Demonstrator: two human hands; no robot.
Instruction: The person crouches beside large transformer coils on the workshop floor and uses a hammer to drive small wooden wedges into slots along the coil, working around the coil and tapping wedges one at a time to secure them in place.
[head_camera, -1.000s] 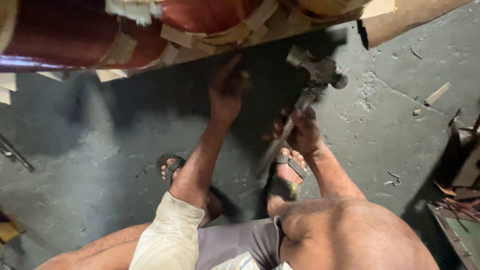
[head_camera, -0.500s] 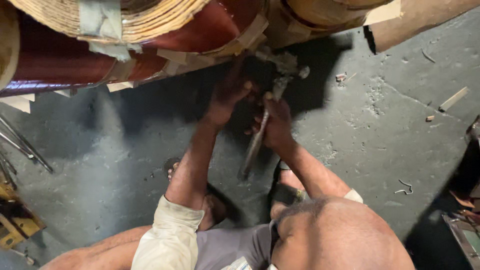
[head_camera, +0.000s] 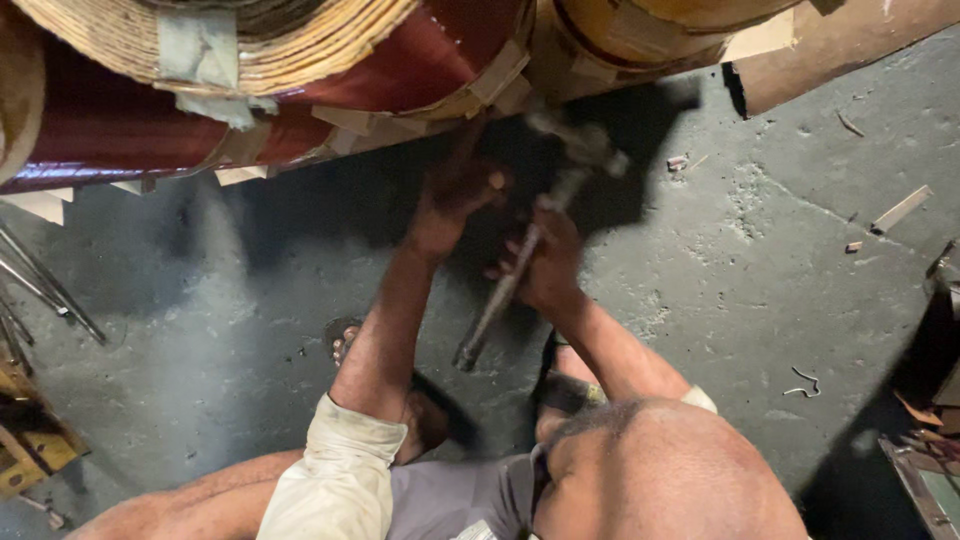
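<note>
My right hand (head_camera: 548, 268) grips the middle of a hammer's long handle (head_camera: 500, 300). The blurred hammer head (head_camera: 592, 148) is up in the shadow just under a big winding coil (head_camera: 400, 70) wrapped in dark red insulation with tan tape strips. My left hand (head_camera: 452, 200) reaches up to the coil's lower edge, left of the hammer head, fingers curled. Whether it holds something small there is too dark and blurred to tell. Both forearms stretch out over the grey concrete floor (head_camera: 250, 300).
Sandalled feet (head_camera: 345, 340) rest on the floor below the arms. Thin metal rods (head_camera: 45, 285) and a yellow frame (head_camera: 30, 450) lie at the left. Small wood scraps (head_camera: 900, 210) and a bent wire (head_camera: 805, 382) lie at the right, near a dark box edge (head_camera: 930, 470).
The hammer has swung up from a low tilt towards the coil's underside, with my right hand rising along with it. My left hand stays at the coil's edge. The view has shifted slightly.
</note>
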